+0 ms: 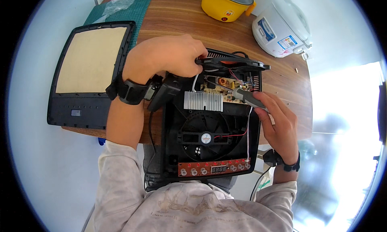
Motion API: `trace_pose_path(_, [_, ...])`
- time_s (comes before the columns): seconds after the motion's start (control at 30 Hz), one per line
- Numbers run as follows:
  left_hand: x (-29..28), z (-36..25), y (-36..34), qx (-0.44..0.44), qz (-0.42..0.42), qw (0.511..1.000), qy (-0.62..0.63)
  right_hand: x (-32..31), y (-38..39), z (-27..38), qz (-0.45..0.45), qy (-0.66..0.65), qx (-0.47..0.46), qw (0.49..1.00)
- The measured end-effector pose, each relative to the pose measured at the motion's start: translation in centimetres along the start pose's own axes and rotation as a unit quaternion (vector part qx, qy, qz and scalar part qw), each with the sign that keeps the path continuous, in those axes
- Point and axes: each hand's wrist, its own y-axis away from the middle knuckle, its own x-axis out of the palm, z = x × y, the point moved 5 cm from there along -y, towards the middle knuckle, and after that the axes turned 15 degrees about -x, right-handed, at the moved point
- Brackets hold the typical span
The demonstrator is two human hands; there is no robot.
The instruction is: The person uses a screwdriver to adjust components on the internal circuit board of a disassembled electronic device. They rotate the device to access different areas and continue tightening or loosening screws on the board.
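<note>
An opened induction cooker base [170, 151] lies in front of me, partly over the table edge. My left hand [173, 56] is closed on the left end of the black coil holder [234, 64], which is tipped up on edge above the rear of the base. In my right hand [279, 117] is a screwdriver [246, 97] with a grey handle. Its thin shaft points left across the yellowish circuit board [224, 96], towards the board's left end; whether the tip touches a screw I cannot tell. Beside the board stands a silver heat sink [203, 101].
The base also holds a black fan [206, 138] and a brown control board [197, 169]. Left lies the cooker's top panel [89, 61], over a green cutting mat [141, 14]. A yellow pot [225, 7] and white rice cooker [278, 28] stand at the back.
</note>
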Motion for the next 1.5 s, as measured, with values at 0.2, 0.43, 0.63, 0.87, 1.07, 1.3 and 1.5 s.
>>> trace_pose_path(0.2, [0.2,-0.2,0.0,0.0,0.009,1.0,0.011,-0.3,-0.8,0.6,0.003,0.009,0.006,1.0])
trace_pose_path(0.43, [0.4,-0.4,-0.1,0.019,0.014,1.0,0.01,-0.2,-1.3,1.2,0.026,0.056,-0.021,0.998])
trace_pose_path(0.63, [0.4,-0.8,0.2,0.036,-0.006,0.999,0.008,-0.3,-2.6,2.7,0.07,0.08,-0.008,0.994])
trace_pose_path(0.87, [0.7,-0.5,-0.2,0.025,0.006,0.999,0.024,0.7,-4.3,3.0,0.078,0.073,0.005,0.994])
trace_pose_path(1.07, [0.2,-0.9,0.0,0.016,-0.027,0.999,0.005,1.7,-5.1,2.2,0.066,0.123,-0.072,0.988])
trace_pose_path(1.3, [0.5,-0.7,-0.9,0.027,-0.042,0.998,0.027,1.6,-5.8,1.4,0.044,0.136,-0.068,0.987])
trace_pose_path(1.5, [0.8,-0.6,-1.8,0.078,-0.057,0.994,0.049,1.9,-7.1,0.5,0.014,0.109,-0.073,0.991])
